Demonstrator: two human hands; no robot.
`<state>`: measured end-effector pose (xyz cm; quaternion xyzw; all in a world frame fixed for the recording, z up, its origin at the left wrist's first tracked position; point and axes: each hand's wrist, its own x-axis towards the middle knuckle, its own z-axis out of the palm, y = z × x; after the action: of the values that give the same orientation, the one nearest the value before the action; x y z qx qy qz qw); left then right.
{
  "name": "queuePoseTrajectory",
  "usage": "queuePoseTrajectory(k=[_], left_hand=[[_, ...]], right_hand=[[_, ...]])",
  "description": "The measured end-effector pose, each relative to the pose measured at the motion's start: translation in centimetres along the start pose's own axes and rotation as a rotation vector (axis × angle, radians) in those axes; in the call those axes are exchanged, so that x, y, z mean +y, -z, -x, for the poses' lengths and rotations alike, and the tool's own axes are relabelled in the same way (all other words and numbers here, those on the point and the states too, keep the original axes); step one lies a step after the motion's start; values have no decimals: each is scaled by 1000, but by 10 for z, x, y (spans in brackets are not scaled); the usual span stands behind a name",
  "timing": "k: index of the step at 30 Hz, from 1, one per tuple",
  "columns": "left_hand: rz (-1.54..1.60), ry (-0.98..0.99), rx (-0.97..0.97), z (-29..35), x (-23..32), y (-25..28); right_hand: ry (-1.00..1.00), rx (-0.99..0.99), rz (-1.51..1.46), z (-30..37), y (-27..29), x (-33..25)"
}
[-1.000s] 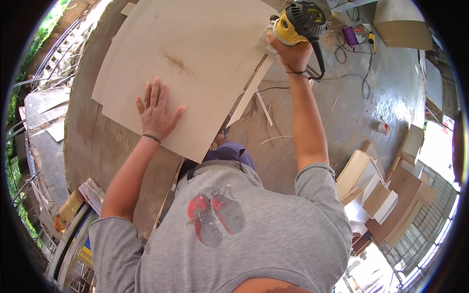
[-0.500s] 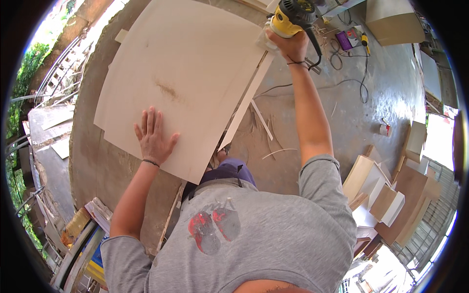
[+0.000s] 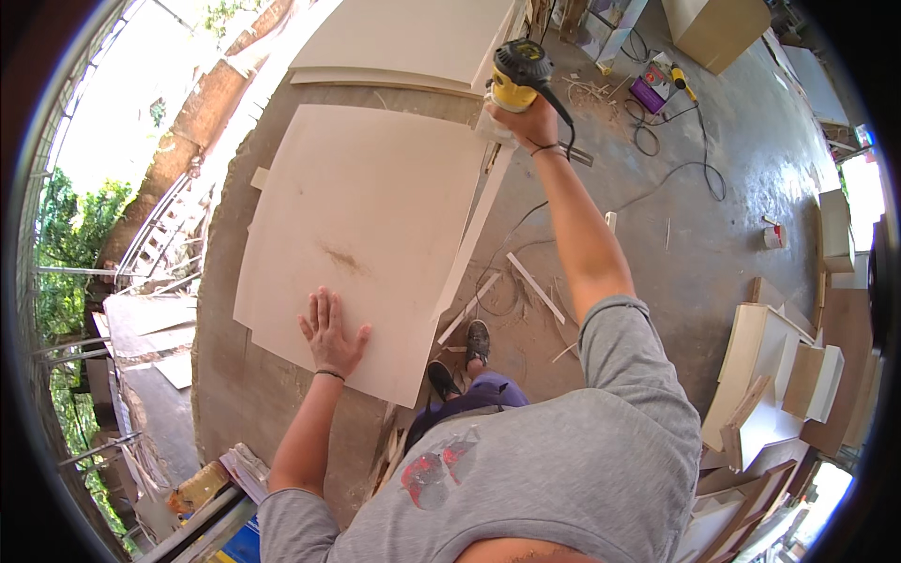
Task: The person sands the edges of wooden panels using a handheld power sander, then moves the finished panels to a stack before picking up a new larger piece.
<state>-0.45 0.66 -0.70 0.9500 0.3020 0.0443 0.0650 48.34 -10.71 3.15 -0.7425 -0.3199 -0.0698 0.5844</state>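
A large pale plywood sheet [image 3: 375, 225] lies flat on a brown workbench [image 3: 225, 375]. My left hand [image 3: 330, 333] presses flat on the sheet near its close edge, fingers spread. My right hand [image 3: 526, 117] is stretched out to the sheet's far right corner and grips a yellow and black power tool [image 3: 519, 70] that stands on the sheet's edge. Its black cord [image 3: 657, 183] trails off over the floor to the right. A thin strip [image 3: 474, 230] runs along the sheet's right edge.
More pale boards [image 3: 413, 42] are stacked beyond the sheet. Offcut strips [image 3: 535, 286] litter the concrete floor by my shoes [image 3: 477, 342]. Box-like cabinet parts [image 3: 779, 375] stand at the right. A purple tool case [image 3: 649, 94] and a cardboard box [image 3: 718, 33] sit farther off.
My right hand has pushed the power tool farther along the sheet's right edge to its far corner, arm now fully stretched. The left hand stays flat on the sheet.
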Motion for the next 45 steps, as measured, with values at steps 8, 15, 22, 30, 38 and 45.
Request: queuePoseTrajectory(k=[8,15,22,30,38,45], left_hand=[[912,23,123,-38,127,-11],[1080,220,-970,-29,247,-1],[655,-187,-807,52,237,-40],[365,-67,292,-27,78,-2],[12,178,19,-24,32,-8],[24,166,29,-28,36,-6]], right_hand=[[77,17,23,27,78,-29],[140,37,-127,44,105,-45],[159,37,-58,42,107,-44],[52,-250,-30,86,24,-50],[81,-160,-20,97,-7,-38],[72,-143,40,107,-9,-66]])
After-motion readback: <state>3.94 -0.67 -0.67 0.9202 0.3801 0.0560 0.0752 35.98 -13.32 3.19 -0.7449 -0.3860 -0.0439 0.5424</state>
